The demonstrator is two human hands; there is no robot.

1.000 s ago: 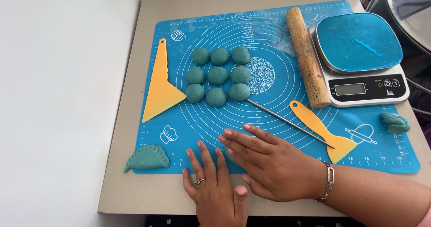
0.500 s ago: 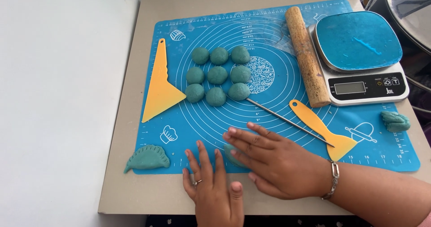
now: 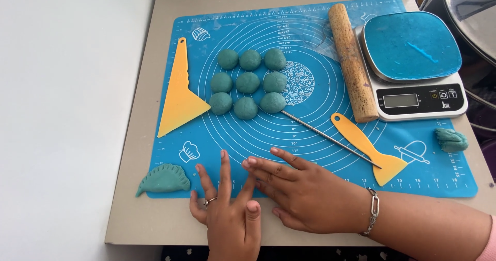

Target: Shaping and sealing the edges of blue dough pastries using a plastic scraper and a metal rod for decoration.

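My left hand, with a ring on one finger, lies flat with fingers spread on the front edge of the blue silicone baking mat. My right hand, with a chain bracelet at the wrist, lies flat beside it, and its fingertips touch the left hand's fingers. Neither hand holds anything. A folded teal dumpling lies just left of my left hand at the mat's front corner. Several teal dough balls sit in a square block in the middle of the mat.
On the mat lie a yellow triangular scraper at the left, a thin metal rod, a yellow-handled spatula and a wooden rolling pin. A kitchen scale stands at the back right, with a teal dough lump in front of it.
My left hand has slid a little to the left and spread its fingers wider. My right hand stays flat on the mat, barely shifted.
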